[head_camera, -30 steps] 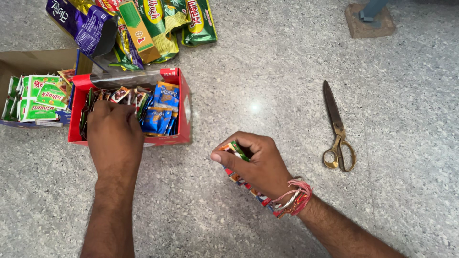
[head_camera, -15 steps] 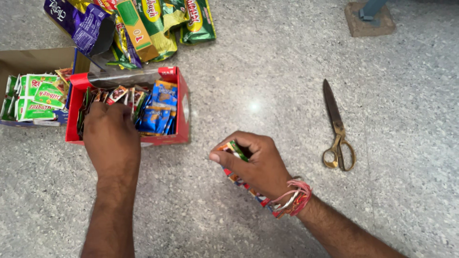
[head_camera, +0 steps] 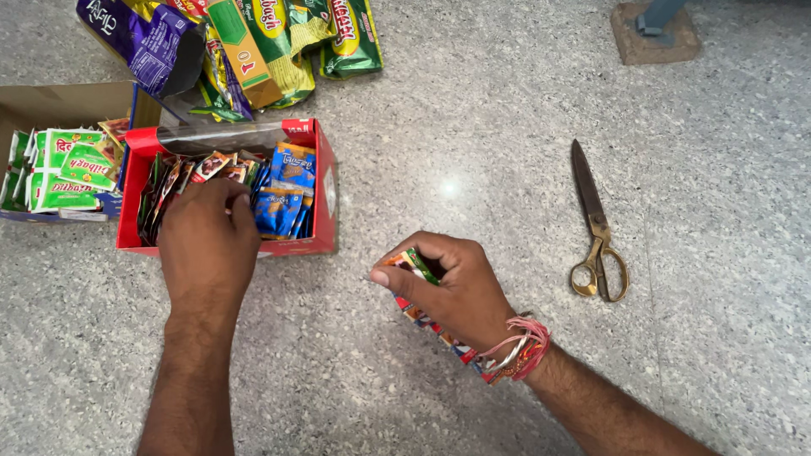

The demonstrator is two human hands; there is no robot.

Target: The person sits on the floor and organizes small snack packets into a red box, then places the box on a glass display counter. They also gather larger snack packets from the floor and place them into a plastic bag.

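My left hand [head_camera: 207,241] reaches into a red cardboard box [head_camera: 328,194] and its fingers press on the small sachets [head_camera: 283,190] packed inside, brown ones at the left and blue ones at the right. Whether it grips any sachet is hidden under the fingers. My right hand [head_camera: 448,287] rests on the speckled floor to the right of the box, closed around a strip of colourful sachets [head_camera: 418,314] that trails under the palm toward my wrist. Red and pink threads circle that wrist.
Brass-handled scissors [head_camera: 596,228] lie on the floor at the right. A brown carton [head_camera: 51,105] with green-and-white packets [head_camera: 68,169] stands left of the red box. Purple, green and yellow hanging strips of pouches [head_camera: 245,42] lie behind it. A brown block [head_camera: 655,34] sits top right.
My left hand has shifted slightly leftward inside the red box over the sachets. My right hand has stayed in place, still closed on the strip.
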